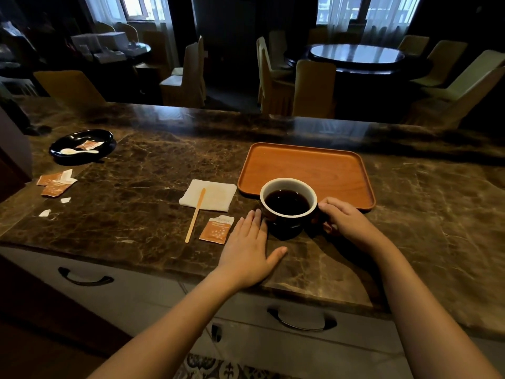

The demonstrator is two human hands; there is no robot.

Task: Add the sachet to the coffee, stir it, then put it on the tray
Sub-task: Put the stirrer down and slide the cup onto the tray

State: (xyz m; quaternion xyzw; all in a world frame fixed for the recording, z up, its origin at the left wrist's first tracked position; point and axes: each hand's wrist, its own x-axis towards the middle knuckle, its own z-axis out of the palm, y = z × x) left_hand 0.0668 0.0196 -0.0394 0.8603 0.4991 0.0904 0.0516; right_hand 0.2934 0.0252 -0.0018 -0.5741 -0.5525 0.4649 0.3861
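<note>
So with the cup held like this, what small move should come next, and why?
Probably lift the cup a little and set it onto the tray. The sachet lies torn open, the stirrer rests on the napkin, and the right hand already grips the cup's side while the left hand lies flat beside it.

Left hand lies flat, fingers spread forward; right hand curls closed, both bare forearms extended.
</note>
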